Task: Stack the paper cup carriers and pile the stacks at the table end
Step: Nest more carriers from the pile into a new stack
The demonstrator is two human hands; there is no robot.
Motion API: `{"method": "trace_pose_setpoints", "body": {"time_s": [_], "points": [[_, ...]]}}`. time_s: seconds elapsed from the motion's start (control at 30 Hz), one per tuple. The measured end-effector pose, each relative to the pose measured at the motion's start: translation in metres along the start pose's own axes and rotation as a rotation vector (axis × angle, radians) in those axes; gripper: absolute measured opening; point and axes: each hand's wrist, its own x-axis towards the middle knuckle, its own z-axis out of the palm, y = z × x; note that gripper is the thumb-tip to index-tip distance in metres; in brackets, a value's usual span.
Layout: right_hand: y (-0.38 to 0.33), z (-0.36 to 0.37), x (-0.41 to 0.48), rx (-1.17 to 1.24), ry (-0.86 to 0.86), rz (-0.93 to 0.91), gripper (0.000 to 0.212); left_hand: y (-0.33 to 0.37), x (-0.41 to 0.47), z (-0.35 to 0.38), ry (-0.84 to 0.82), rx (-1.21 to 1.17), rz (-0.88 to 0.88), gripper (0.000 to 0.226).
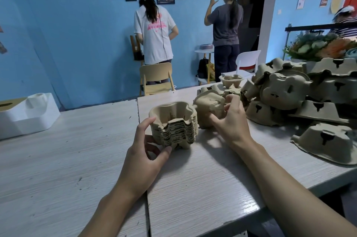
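Note:
A stack of several nested brown paper cup carriers (174, 125) stands upright on the pale wooden table (193, 188). My left hand (144, 151) holds its near left side, thumb at the base and fingers on the wall. Just to the right, a single carrier (207, 106) is tipped on its side. My right hand (230, 121) grips this single carrier, fingers curled over its far edge and thumb against its near face. A jumbled heap of more carriers (289, 90) lies at the right end of the table, most of them upside down.
One upturned carrier (326, 141) sits near the table's right front edge. A white holder (29, 115) stands at the far left. Behind the table are two chairs (156, 80) and two people with their backs turned. Flowers (318, 45) lie behind the heap.

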Motion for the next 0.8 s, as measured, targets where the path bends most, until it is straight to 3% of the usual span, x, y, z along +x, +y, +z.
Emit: {"method": "trace_pose_setpoints", "body": {"time_s": [0.13, 0.27, 0.43, 0.63, 0.8], "points": [[-0.005, -0.006, -0.004, -0.080, -0.037, 0.047, 0.092, 0.000, 0.001, 0.000, 0.030, 0.019, -0.002, 0.077], [-0.008, -0.010, -0.005, -0.099, -0.063, 0.009, 0.097, 0.001, 0.000, -0.001, 0.034, 0.028, -0.001, 0.079], [-0.007, -0.011, -0.005, -0.219, -0.185, -0.046, 0.091, 0.000, 0.001, -0.001, 0.036, 0.029, -0.004, 0.079], [-0.007, -0.011, -0.007, -0.150, -0.204, -0.054, 0.083, 0.001, 0.001, -0.001, 0.034, 0.019, -0.011, 0.079], [-0.008, -0.012, -0.004, 0.055, 0.050, -0.048, 0.064, -0.001, 0.002, -0.001, 0.038, 0.011, -0.013, 0.078]]}}
